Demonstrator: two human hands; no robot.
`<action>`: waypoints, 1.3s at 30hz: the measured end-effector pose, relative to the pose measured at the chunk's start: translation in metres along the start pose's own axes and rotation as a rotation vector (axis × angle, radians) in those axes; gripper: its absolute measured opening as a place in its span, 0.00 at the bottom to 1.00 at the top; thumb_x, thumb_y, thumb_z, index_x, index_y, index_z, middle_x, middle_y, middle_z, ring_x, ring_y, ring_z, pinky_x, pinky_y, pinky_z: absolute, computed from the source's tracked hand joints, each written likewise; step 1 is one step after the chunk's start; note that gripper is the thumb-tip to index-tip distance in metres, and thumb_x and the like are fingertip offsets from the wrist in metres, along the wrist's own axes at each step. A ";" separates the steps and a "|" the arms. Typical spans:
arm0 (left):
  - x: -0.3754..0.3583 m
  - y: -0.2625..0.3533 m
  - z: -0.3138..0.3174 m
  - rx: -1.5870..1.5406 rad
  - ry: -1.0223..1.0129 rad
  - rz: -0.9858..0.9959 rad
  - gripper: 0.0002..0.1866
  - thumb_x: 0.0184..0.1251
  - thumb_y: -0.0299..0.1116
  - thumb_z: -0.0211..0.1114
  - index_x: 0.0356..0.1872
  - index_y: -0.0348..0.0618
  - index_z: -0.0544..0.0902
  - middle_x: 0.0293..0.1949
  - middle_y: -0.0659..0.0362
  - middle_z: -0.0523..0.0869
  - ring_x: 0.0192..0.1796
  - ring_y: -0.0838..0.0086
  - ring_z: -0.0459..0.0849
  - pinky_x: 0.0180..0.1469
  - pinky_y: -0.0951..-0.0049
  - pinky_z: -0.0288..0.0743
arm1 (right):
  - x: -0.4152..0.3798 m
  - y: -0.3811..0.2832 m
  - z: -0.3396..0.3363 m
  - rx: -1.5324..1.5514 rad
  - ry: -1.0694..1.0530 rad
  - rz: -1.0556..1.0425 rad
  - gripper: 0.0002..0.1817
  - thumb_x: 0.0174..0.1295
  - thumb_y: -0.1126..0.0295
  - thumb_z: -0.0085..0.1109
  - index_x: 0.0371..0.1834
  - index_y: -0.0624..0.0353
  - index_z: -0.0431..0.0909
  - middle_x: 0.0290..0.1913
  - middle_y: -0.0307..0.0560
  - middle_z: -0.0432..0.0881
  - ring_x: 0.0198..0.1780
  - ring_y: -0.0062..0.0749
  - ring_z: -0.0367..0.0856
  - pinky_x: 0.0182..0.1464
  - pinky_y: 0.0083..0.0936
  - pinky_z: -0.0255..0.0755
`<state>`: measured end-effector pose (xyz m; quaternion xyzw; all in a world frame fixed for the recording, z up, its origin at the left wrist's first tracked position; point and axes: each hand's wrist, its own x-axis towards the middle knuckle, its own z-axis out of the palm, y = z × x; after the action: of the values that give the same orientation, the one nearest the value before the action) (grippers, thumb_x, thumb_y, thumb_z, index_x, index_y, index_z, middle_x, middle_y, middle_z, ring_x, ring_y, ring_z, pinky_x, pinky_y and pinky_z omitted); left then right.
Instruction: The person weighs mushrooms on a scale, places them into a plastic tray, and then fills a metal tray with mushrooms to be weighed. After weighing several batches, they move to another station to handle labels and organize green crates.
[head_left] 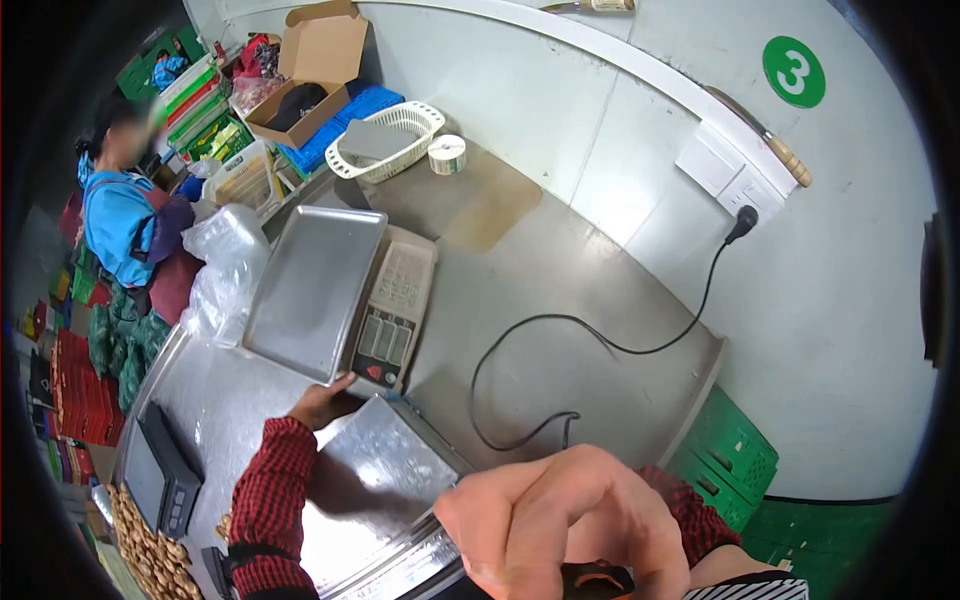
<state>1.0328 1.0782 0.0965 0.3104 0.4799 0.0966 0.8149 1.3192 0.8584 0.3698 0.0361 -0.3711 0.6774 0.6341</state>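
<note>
A beige weighing scale [398,285] with a flat metal pan [315,290] stands tilted across the view on the steel table. At its near edge, my left hand [322,402] grips the corner below the pan, part of its fingers hidden beneath. Close to the camera, my right hand [570,510] is raised with its fingers curled. A dark piece with an orange mark [597,580] shows under those fingers, too cut off to name. Between the hands lies a shiny metal box-like surface [390,465]. A black power cord [530,320] runs behind the right hand.
The cord's plug [742,222] sits in a wall socket. A white basket [425,125], label roll [447,154] and cardboard box [310,100] stand at the back. Plastic bags [225,270] lie left, near a person in blue [120,225]. A second scale [165,475] adjoins brown produce [150,550].
</note>
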 end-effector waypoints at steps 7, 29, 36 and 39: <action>0.023 -0.016 -0.012 -0.186 0.076 0.275 0.34 0.57 0.41 0.72 0.62 0.42 0.69 0.57 0.55 0.76 0.57 0.60 0.76 0.60 0.49 0.71 | 0.018 0.008 -0.008 0.017 0.022 0.000 0.30 0.32 0.59 0.81 0.35 0.72 0.80 0.40 0.49 0.76 0.39 0.28 0.71 0.40 0.17 0.64; 0.013 0.053 0.021 -0.586 0.217 0.535 0.18 0.69 0.39 0.51 0.54 0.41 0.74 0.52 0.55 0.81 0.54 0.62 0.79 0.61 0.58 0.70 | -0.012 0.021 -0.033 0.247 0.251 0.227 0.37 0.42 0.44 0.72 0.44 0.66 0.73 0.40 0.43 0.66 0.40 0.27 0.62 0.42 0.21 0.57; 0.007 0.080 0.058 -0.675 0.205 0.483 0.21 0.62 0.46 0.61 0.51 0.45 0.75 0.50 0.56 0.80 0.53 0.62 0.78 0.60 0.50 0.67 | -0.039 0.015 -0.042 0.389 0.392 0.161 0.27 0.45 0.49 0.68 0.41 0.59 0.78 0.33 0.36 0.65 0.35 0.19 0.58 0.33 0.13 0.54; 0.011 0.082 0.067 -0.709 0.302 0.567 0.19 0.62 0.41 0.60 0.51 0.41 0.74 0.49 0.52 0.81 0.51 0.58 0.80 0.59 0.52 0.71 | -0.051 0.004 -0.042 0.378 0.602 0.141 0.18 0.53 0.54 0.53 0.37 0.53 0.84 0.28 0.34 0.66 0.32 0.19 0.59 0.33 0.13 0.56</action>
<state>1.1069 1.1200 0.1612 0.1146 0.4268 0.5167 0.7333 1.3433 0.8390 0.3109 -0.0738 -0.0376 0.7565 0.6488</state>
